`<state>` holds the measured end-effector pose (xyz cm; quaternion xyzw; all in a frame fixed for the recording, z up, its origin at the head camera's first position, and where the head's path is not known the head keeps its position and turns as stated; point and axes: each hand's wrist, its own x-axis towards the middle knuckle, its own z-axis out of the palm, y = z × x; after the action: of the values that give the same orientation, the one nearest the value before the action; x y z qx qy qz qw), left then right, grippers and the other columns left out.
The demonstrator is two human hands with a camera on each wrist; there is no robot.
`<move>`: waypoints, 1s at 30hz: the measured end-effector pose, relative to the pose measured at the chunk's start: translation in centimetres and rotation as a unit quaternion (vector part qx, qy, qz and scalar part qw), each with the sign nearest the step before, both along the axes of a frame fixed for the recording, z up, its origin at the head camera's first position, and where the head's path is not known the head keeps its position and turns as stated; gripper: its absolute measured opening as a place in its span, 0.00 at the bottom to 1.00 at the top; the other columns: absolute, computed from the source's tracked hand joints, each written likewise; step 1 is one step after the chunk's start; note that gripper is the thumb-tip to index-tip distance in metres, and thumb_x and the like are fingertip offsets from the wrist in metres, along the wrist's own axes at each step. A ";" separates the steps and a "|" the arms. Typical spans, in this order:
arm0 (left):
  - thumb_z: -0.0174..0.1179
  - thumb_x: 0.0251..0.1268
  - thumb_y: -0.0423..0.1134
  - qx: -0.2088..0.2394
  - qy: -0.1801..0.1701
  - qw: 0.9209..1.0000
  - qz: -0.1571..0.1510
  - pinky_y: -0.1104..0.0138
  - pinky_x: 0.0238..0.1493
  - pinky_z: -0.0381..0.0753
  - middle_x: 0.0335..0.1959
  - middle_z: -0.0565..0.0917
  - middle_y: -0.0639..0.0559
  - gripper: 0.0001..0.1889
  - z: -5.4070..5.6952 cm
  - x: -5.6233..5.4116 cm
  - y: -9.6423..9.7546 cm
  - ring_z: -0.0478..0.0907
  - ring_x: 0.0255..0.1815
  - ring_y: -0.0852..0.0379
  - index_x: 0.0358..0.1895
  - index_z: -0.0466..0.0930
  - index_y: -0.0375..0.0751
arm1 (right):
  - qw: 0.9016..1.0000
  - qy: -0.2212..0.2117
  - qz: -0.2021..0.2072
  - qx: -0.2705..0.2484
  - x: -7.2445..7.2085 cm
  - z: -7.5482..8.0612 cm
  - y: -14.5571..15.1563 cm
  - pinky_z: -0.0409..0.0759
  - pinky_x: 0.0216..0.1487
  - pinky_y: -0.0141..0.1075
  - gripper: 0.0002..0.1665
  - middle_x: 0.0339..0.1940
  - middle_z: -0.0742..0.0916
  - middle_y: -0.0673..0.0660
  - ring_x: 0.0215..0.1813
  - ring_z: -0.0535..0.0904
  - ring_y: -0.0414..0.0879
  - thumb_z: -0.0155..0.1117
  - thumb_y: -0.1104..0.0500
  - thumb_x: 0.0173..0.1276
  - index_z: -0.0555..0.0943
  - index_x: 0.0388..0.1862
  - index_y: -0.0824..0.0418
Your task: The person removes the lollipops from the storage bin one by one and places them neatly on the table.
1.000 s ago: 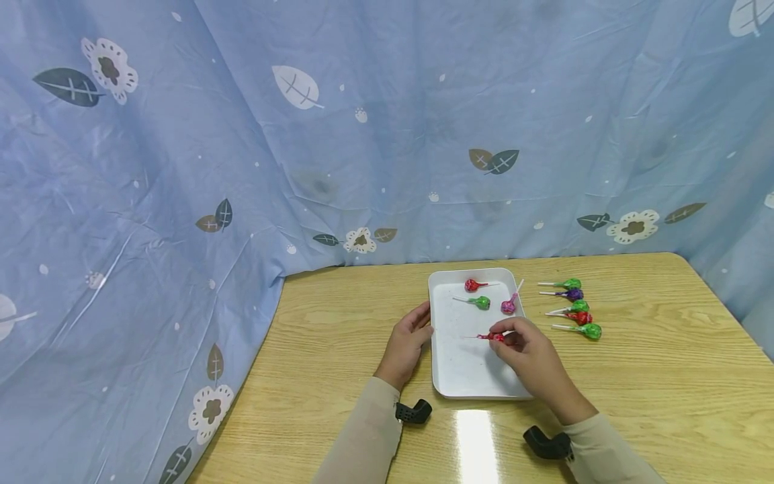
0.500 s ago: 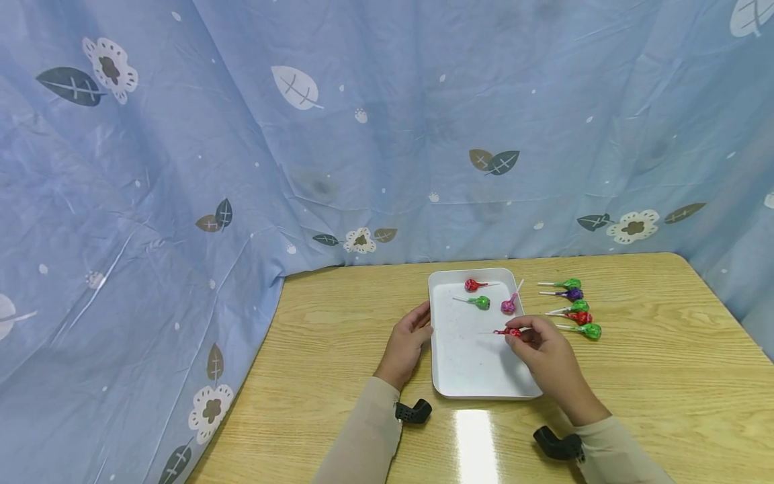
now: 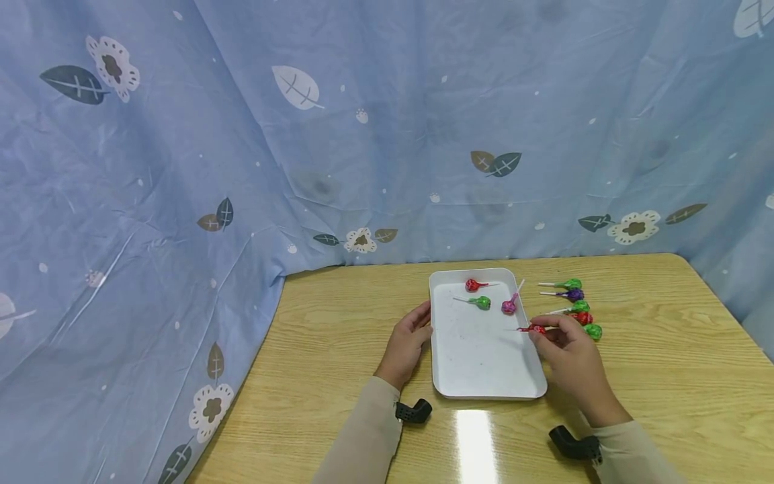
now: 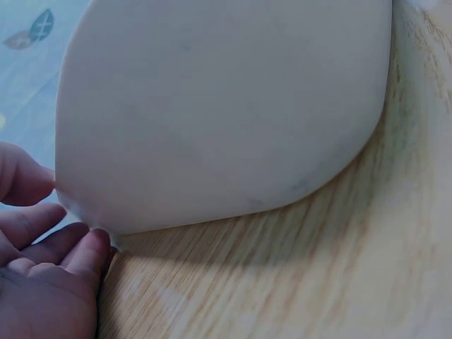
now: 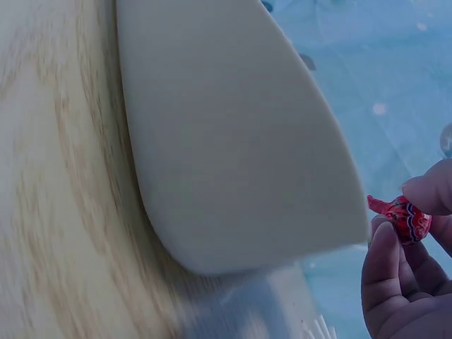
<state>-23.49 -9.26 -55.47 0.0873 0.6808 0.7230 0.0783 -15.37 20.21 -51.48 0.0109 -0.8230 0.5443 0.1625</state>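
Observation:
In the head view a white rectangular tray [image 3: 480, 383] lies on the wooden table, with a red, a green and a pink lollipop [image 3: 508, 306] inside its far half. My left hand [image 3: 406, 346] rests against the outside of the left wall; the left wrist view shows its thumb and fingertips touching the tray [image 4: 226, 127] at the edge. Over the right rim, my right hand [image 3: 568, 356] pinches a red-wrapped lollipop [image 3: 535, 329] by its candy end, the stick pointing left. In the right wrist view the thumb and fingers hold this red lollipop [image 5: 409, 220] beside the tray.
Right of the tray, several wrapped lollipops lie in a column: green [image 3: 571, 284], purple [image 3: 574, 294], green, red [image 3: 583, 318] and green [image 3: 594, 331]. My right hand partly covers the nearest ones. A blue patterned curtain [image 3: 387, 134] hangs behind the table [image 3: 338, 323].
My right hand has moved right with the red lollipop, from over the middle of the tray to its right rim. The left hand and the tray have stayed put.

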 end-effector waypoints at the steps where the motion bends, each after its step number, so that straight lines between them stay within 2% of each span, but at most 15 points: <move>1: 0.54 0.81 0.28 -0.001 -0.001 1.000 0.001 0.57 0.77 0.70 0.80 0.71 0.42 0.30 0.0 0.0 0.0 0.67 0.81 0.47 0.83 0.67 0.33 | 1.000 0.002 -0.002 -0.003 0.0 0.0 0.2 0.82 0.40 0.24 0.13 0.56 0.84 0.62 0.44 0.81 0.41 0.67 0.66 0.80 0.84 0.59 0.71; 8: 0.54 0.82 0.28 -0.003 -0.004 1.000 0.005 0.58 0.77 0.70 0.81 0.71 0.43 0.30 0.0 0.1 -0.1 0.67 0.81 0.48 0.83 0.67 0.33 | 1.000 0.004 -0.013 -0.001 0.0 -0.9 1.7 0.80 0.37 0.25 0.17 0.56 0.84 0.60 0.43 0.80 0.38 0.69 0.66 0.79 0.84 0.63 0.70; 13: 0.54 0.81 0.28 -0.006 -0.008 1.000 0.005 0.59 0.77 0.70 0.81 0.72 0.45 0.30 0.0 0.0 -0.1 0.68 0.80 0.50 0.83 0.67 0.34 | 1.000 0.002 -0.028 0.006 0.2 -0.9 2.4 0.79 0.34 0.26 0.16 0.57 0.84 0.56 0.42 0.80 0.38 0.69 0.66 0.80 0.84 0.63 0.69; 22: 0.52 0.82 0.27 0.000 -0.005 1.000 0.000 0.58 0.78 0.69 0.81 0.71 0.43 0.30 0.0 0.0 -0.1 0.67 0.81 0.48 0.83 0.66 0.33 | 0.999 0.000 -0.036 -0.009 0.4 -1.1 3.3 0.82 0.35 0.26 0.17 0.52 0.85 0.51 0.41 0.81 0.37 0.69 0.65 0.80 0.83 0.62 0.72; 30: 0.53 0.82 0.28 0.002 -0.016 1.000 0.003 0.57 0.78 0.69 0.81 0.71 0.45 0.30 0.3 0.1 0.0 0.67 0.80 0.50 0.83 0.67 0.35 | 0.999 -0.016 -0.050 -0.004 0.7 -1.2 4.1 0.81 0.33 0.25 0.17 0.47 0.85 0.44 0.40 0.81 0.34 0.69 0.65 0.80 0.83 0.63 0.72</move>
<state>-23.36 -9.31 -55.19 0.0733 0.6783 0.7259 0.0869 -14.67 24.33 -52.63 -0.0399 -0.8227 0.5389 0.1768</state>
